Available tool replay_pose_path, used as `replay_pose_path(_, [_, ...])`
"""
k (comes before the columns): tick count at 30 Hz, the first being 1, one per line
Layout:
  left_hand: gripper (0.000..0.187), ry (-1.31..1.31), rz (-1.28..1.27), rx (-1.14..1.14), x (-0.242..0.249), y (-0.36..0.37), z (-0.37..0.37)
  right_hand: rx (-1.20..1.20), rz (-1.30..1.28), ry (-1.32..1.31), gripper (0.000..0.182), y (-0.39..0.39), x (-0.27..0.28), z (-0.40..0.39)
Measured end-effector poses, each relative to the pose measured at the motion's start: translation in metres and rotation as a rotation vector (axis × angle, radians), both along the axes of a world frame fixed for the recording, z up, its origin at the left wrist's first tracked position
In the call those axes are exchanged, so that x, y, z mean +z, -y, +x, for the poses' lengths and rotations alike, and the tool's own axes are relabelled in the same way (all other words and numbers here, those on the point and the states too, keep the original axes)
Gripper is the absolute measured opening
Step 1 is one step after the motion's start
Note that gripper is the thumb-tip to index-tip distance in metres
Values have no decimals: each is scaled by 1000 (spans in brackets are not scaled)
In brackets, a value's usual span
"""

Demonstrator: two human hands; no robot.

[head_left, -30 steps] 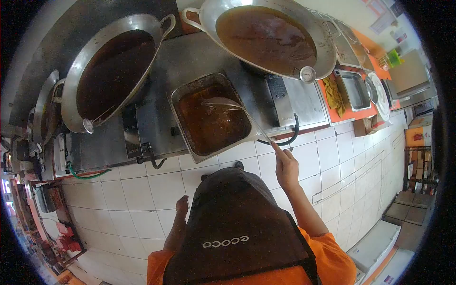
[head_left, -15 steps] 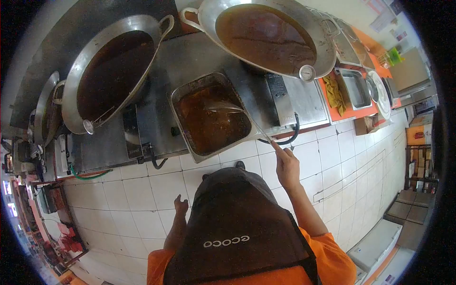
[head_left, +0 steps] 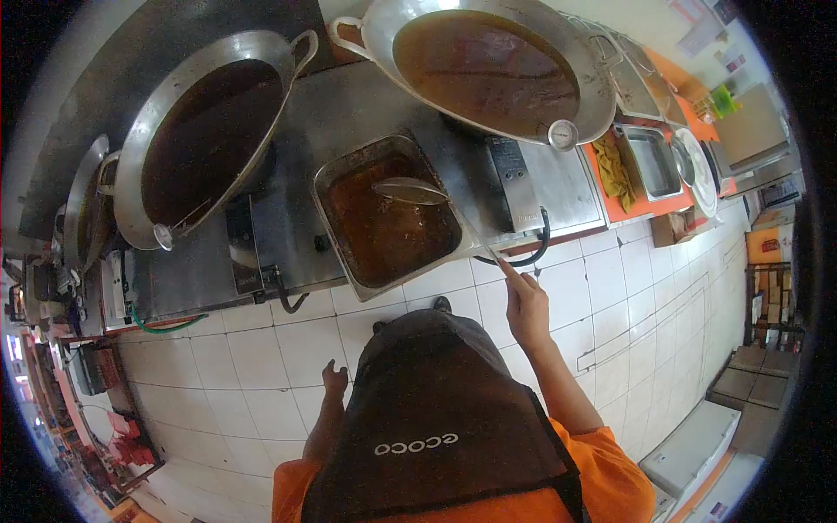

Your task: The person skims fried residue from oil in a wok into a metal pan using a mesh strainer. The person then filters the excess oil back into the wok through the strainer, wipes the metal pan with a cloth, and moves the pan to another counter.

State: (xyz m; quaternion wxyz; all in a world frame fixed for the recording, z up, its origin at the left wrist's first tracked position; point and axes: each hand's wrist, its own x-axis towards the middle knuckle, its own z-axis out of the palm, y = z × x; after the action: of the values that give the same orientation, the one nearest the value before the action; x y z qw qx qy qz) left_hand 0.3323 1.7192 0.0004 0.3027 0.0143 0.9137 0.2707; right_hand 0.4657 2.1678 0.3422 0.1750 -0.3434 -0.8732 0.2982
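Note:
My right hand (head_left: 527,307) is closed around the handle of a long metal skimmer (head_left: 411,189). The skimmer's shallow round head is over the dark brown liquid in a deep rectangular steel pan (head_left: 364,289), and its handle crosses the pan's right rim. Pale bits show by the edge of the head. The pan stands at the front edge of the steel counter, in front of me. My left hand (head_left: 334,380) hangs low beside my apron, above the floor, fingers loosely apart and holding nothing.
Two big two-handled woks (head_left: 253,45) of brown liquid stand behind the pan, the right-hand wok (head_left: 602,105) with a dial thermometer (head_left: 563,134) at its rim. A yellow cloth (head_left: 615,179) and a steel tray (head_left: 649,161) lie on the orange counter at right.
The skimmer's head has tilted, so its round face shows more. My right hand keeps nearly the same place on the handle. My left hand has barely moved.

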Motion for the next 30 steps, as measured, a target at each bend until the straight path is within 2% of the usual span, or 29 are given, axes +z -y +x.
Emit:
replay_pose_path(3, [56, 17, 28, 12, -3, 2, 3, 29, 26, 13, 35, -3, -4, -1])
replay_pose_path(7, [58, 160, -15, 56, -7, 2, -2, 9, -196, -86, 31, -4, -21, 2])
replay_pose_path(9, [58, 96, -11, 9, -5, 2, 0, -22, -379, -99, 30, -6, -26, 4])
replay_pose_path(12, [58, 101, 30, 32, -8, 1, 1, -157, -1294, -166, 28, -14, 1, 9])
replay_pose_path(13, [57, 119, 49, 58, -13, 5, 2, -145, -1394, -162, 29, -17, 8, 9])
replay_pose_path(16, [55, 174, 321, 296, -83, 35, 4, -55, -1618, -157, 33, -28, 39, 11])
replay_pose_path(19, [55, 155, 223, 173, -84, 39, 5, -127, -1357, -164, 35, -45, 103, 7])
replay_pose_path(21, [55, 147, 324, 192, -88, 43, 7, -151, -1023, -197, 37, -68, 153, -1])
replay_pose_path(23, [55, 156, 333, 205, -91, 43, 7, -133, -445, -274, 35, -108, 169, -12])
replay_pose_path(24, [55, 168, 292, 208, -89, 41, 6, -58, -391, -321, 36, -124, 192, -26])
replay_pose_path(28, [54, 160, 319, 289, -93, 36, 12, -23, 575, -9, 38, -266, 192, -59])
replay_pose_path(30, [55, 24, 248, 135, -61, 25, 22, -108, 791, 279, 36, -296, 188, -81])
